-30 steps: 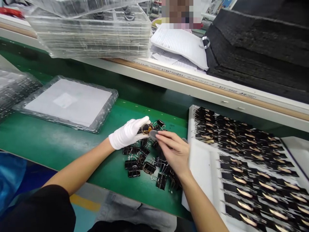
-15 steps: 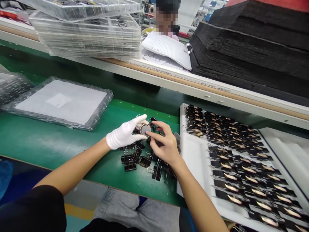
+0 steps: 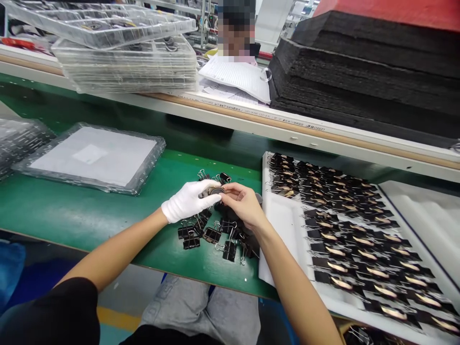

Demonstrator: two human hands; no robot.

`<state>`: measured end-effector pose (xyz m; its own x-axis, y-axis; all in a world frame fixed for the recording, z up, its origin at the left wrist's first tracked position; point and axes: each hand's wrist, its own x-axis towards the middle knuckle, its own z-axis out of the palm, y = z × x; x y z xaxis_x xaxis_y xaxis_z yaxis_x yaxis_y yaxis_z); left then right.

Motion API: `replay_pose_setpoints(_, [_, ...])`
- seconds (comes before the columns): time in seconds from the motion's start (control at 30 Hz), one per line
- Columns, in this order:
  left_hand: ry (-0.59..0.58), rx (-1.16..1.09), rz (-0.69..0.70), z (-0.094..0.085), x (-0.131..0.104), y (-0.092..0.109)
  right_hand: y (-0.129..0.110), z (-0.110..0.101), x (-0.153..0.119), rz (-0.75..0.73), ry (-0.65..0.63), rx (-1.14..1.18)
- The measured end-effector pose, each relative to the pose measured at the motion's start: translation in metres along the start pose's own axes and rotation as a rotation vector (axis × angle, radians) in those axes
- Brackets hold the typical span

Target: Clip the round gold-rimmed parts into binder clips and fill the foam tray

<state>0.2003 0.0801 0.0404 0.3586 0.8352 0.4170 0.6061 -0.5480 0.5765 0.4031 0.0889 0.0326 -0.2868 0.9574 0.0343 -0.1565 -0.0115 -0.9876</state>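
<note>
My left hand, in a white glove, is closed round a small round grey part over the green table. My bare right hand pinches the same part from the right, thumb and fingertips at its rim. Black binder clips lie loose below and around both hands, some of them hidden by the hands. Close behind my right hand, another round grey piece shows beside the white tray.
The white tray at right holds rows of black clips with pale strips. At left lies a clear plastic tray with white paper. Stacked trays, papers and black foam sheets stand on the shelf; a person is behind it.
My right fingers have closed onto the round part, which has tilted from facing the camera to nearly edge-on. The whole view has shifted slightly.
</note>
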Motion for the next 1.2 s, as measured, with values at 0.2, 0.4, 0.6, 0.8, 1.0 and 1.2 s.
replay_pose_setpoints(0.2, [0.009,-0.125,-0.055,-0.002,0.003,0.007,-0.001,-0.002,-0.001,-0.126,-0.035,0.013])
replay_pose_setpoints(0.4, [0.019,-0.177,-0.115,-0.002,0.001,0.007,0.001,0.000,0.000,-0.271,-0.020,-0.030])
replay_pose_setpoints(0.6, [0.178,-0.087,0.059,0.000,-0.001,0.004,0.003,0.003,0.000,-0.230,-0.010,-0.107])
replay_pose_setpoints(0.8, [0.135,-0.060,0.072,-0.010,-0.002,-0.009,-0.001,-0.004,0.007,-0.138,0.141,0.088])
replay_pose_setpoints(1.0, [0.008,0.161,-0.090,-0.026,0.042,-0.014,-0.007,-0.016,0.016,-0.061,0.386,0.525])
replay_pose_setpoints(1.2, [-0.545,0.737,-0.164,-0.020,0.123,0.000,-0.001,-0.010,0.016,0.022,0.366,0.561])
